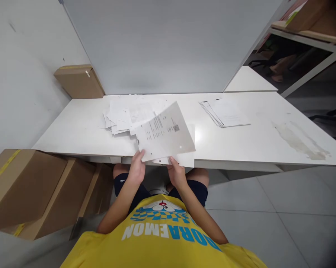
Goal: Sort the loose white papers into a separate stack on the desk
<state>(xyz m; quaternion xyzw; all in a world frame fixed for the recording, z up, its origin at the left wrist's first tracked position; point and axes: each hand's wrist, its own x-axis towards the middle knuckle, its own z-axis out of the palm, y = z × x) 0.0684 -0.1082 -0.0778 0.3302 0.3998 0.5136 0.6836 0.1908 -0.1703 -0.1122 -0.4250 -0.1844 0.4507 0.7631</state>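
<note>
A printed sheet of paper with lines of text and a small square code is tilted above the desk's front edge. My left hand grips its lower left corner, thumb on top. My right hand is closed at the near edge of the papers, thumb up and fingers hidden beneath. A second sheet lies partly under the printed one and sticks out on the right. Just beyond the left side of the held sheet is an untidy pile of papers on the desk.
On the white desk, a neater stack of papers lies to the right. A cardboard box stands at the back left corner. Larger cardboard boxes stand on the floor at the left. A grey panel rises behind the desk.
</note>
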